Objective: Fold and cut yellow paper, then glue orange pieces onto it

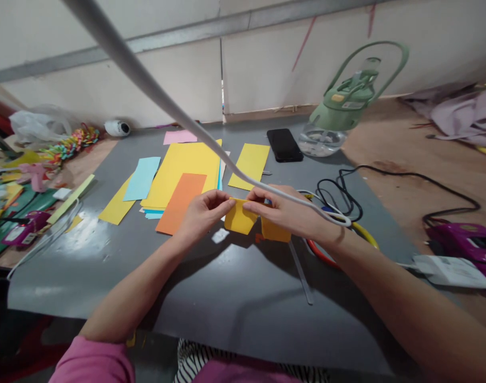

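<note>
Both hands hold a folded piece of yellow-orange paper (240,218) just above the grey mat (211,287). My left hand (203,211) pinches its left top edge with thumb and fingers. My right hand (285,210) grips its right side, and part of the paper shows below that hand. A stack of yellow sheets (183,173) lies behind the hands, with an orange strip (181,202) on top of it. A thin white cable (163,101) crosses in front of the camera and passes over my right wrist.
More paper strips lie on the mat: light blue (142,178), yellow (250,166), pink (179,136). A black phone (284,144) and a green-lidded water bottle (342,103) stand at the back. Black cables (346,197), a clear ruler (301,271) and a purple glue gun (464,242) lie to the right.
</note>
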### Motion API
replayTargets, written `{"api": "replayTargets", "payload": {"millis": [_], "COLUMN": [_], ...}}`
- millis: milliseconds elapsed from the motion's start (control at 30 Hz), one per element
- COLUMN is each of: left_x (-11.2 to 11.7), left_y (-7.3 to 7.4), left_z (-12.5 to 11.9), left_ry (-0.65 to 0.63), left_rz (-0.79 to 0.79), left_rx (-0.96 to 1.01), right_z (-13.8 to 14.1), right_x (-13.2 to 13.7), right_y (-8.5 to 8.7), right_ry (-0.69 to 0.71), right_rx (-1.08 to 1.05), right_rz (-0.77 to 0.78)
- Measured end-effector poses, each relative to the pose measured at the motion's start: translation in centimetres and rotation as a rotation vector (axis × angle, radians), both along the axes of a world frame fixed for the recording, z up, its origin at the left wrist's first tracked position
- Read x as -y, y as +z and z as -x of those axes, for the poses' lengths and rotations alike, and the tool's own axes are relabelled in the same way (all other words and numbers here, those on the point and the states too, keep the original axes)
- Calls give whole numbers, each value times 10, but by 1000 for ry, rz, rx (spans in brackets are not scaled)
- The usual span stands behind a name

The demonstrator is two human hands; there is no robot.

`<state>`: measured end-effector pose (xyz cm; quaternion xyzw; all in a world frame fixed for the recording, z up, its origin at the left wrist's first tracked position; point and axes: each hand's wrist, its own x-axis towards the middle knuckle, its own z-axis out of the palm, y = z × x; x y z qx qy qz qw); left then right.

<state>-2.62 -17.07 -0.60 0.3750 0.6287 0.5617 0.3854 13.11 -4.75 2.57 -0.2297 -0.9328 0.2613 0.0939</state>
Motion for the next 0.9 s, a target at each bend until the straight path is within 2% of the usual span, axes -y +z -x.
{"api": "replayTargets", "payload": {"millis": [167, 300, 367, 467, 567, 700, 767, 900], "left_x": [2, 0, -2, -3, -4, -5, -5, -3], "left_y": [0, -4, -5, -7, -8, -10, -10, -6], "left_z": [2, 12, 18, 23, 24, 23, 23, 19], "left_ry": [-98, 25, 97, 135, 140, 124, 120, 114], "left_rz": [27, -9, -51, -100, -136, -164, -164, -148], "left_rx": [32, 98, 142, 200, 209, 179, 176, 176], "right_z": [2, -2, -8, -19, -29, -39, -41, -40], "right_x": [-1, 5, 10, 15, 16, 18, 19, 21], "right_y": [-2, 8, 14, 12, -4, -21, -23, -21], "right_ry": [-4, -83, -117, -45, 73, 57, 40, 25], "right_rx": [-106, -358, -385, -237, 43, 282, 320, 371], "right_rz": [-64, -241, -262, -192, -177, -269, -295, -252]}}
